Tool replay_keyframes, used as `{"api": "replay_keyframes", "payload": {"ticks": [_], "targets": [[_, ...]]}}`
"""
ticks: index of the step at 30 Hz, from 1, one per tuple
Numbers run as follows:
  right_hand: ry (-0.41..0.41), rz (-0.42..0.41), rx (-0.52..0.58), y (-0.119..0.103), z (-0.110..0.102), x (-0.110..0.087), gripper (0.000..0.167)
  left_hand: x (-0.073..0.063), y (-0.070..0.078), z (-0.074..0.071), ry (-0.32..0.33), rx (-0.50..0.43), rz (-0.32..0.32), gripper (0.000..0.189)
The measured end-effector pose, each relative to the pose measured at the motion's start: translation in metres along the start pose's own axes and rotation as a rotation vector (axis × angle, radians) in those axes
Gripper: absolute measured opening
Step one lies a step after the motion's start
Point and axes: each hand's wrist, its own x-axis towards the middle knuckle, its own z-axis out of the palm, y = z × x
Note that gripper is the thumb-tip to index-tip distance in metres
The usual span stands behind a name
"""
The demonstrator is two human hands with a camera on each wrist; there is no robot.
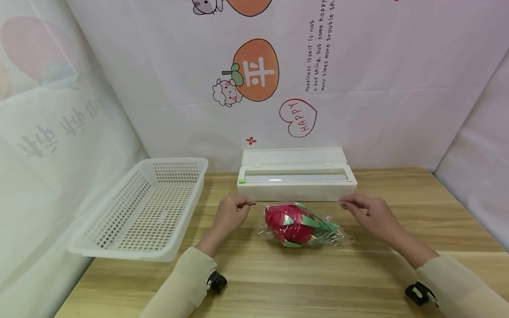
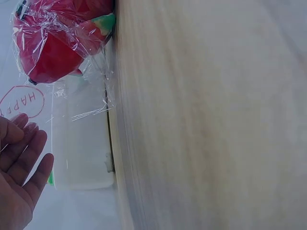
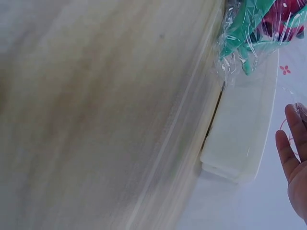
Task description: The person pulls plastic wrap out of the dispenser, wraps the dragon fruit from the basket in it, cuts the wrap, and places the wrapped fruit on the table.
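Note:
A red dragon fruit (image 1: 288, 225) with green scales lies on the table, loosely covered in clear cling film (image 1: 341, 240). To its left, my left hand (image 1: 230, 216) pinches an edge of thin film between thumb and forefinger. On the other side, my right hand (image 1: 374, 215) pinches the film's opposite edge. Hardly visible, the film stretches between both hands behind the fruit. Just beyond stands a white cling film dispenser (image 1: 297, 191) with its lid raised and a roll inside. In the left wrist view, the remaining fingers (image 2: 29, 158) of the left hand are spread.
A white perforated basket (image 1: 155, 218) sits at the left of the wooden table (image 1: 305, 288). Behind the dispenser rises a printed white cloth backdrop (image 1: 172, 87), and similar cloth hangs on both sides.

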Motion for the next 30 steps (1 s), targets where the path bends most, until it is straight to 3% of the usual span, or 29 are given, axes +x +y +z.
{"api": "replay_keyframes", "payload": {"ticks": [4,8,14,18,22,30], "targets": [[-0.002,-0.047,-0.016,-0.003,-0.002,-0.005,0.018,-0.003,0.000,-0.001,0.011,0.004,0.072,0.021],[0.002,-0.154,-0.086,-0.006,-0.003,-0.011,0.027,-0.006,0.000,-0.001,0.007,0.008,0.111,0.021],[0.014,-0.314,-0.138,-0.009,-0.002,-0.016,0.037,-0.006,0.002,-0.002,-0.017,0.016,0.119,0.023],[0.007,-0.414,-0.125,-0.013,-0.001,-0.019,0.018,-0.006,0.003,-0.001,-0.029,0.008,0.119,0.024],[-0.007,-0.504,-0.151,-0.017,0.001,-0.020,0.044,-0.007,0.003,-0.002,-0.042,0.031,0.114,0.025],[-0.075,-0.582,-0.207,-0.020,0.005,-0.029,0.048,-0.008,0.005,-0.005,-0.056,0.063,0.103,0.024]]}}
